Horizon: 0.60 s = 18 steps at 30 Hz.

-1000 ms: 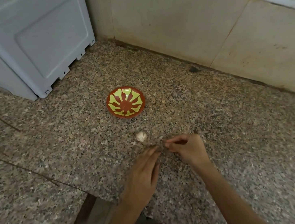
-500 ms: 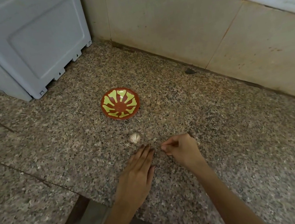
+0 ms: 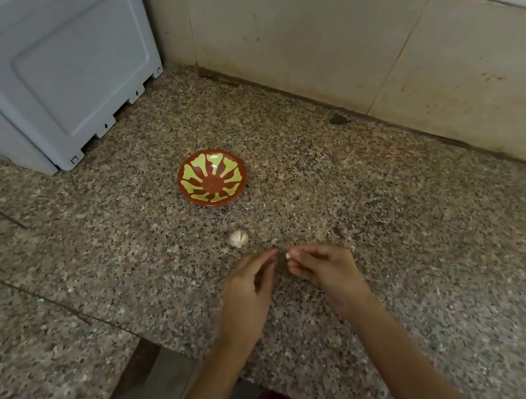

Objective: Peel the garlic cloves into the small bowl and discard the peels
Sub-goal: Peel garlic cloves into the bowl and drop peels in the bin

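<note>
Red bowl (image 3: 213, 177) has no garlic in it yet. One garlic (image 3: 238, 238) lies unpeeled on the tabletop (image 3: 430, 243) near it. My right hand (image 3: 325, 268) pinches a tiny white bit (image 3: 288, 255). My left hand (image 3: 250, 289) has loose fingers and holds nothing. Almost all the peeling is left, I think.

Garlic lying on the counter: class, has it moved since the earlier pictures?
No. The garlic keeps the same spot and gap on the near side of the small bowl.

Garlic bulb (image 3: 238, 238) between hands and bowl (image 3: 212, 177)
</note>
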{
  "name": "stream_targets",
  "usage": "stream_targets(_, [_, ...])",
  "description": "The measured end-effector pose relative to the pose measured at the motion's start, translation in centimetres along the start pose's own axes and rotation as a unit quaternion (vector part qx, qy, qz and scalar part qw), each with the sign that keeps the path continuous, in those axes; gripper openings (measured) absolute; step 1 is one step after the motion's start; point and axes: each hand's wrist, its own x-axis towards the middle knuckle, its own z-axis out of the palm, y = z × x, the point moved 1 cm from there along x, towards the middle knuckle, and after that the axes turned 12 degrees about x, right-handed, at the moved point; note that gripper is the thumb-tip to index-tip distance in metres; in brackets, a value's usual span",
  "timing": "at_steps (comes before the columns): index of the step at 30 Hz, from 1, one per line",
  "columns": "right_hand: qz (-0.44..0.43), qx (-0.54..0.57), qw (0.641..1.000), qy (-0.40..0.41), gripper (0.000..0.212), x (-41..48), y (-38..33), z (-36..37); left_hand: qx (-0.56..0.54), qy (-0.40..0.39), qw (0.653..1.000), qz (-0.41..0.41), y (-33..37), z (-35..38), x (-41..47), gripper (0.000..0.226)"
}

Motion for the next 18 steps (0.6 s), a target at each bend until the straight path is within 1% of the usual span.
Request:
stream_targets(3, [0.024, 0.051, 0.998, -0.002, 0.012, -0.6, 0.1, 0.1, 0.0, 0.02, 1.0, -0.004, 0.8, 0.4, 0.5, 0.023])
stream_targets(9, [0.006, 0.077, 0.996, 0.047, 0.007, -1.3, 0.2, 0.5, 0.014, 0.037, 0.998, 0.043, 1.6, 0.6, 0.5, 0.024])
stream_targets(14, [-0.042, 0.063, 0.994, 0.083, 0.005, -1.7, 0.5, 0.7, 0.02, 0.018, 0.998, 0.056, 1.5, 1.1, 0.4, 0.023])
stream_targets(18, [-0.094, 0.013, 0.99, 0.101, 0.006, -1.8, 0.9, 0.6, 0.014, 0.0, 0.999, 0.05, 1.7, 1.4, 0.4, 0.024])
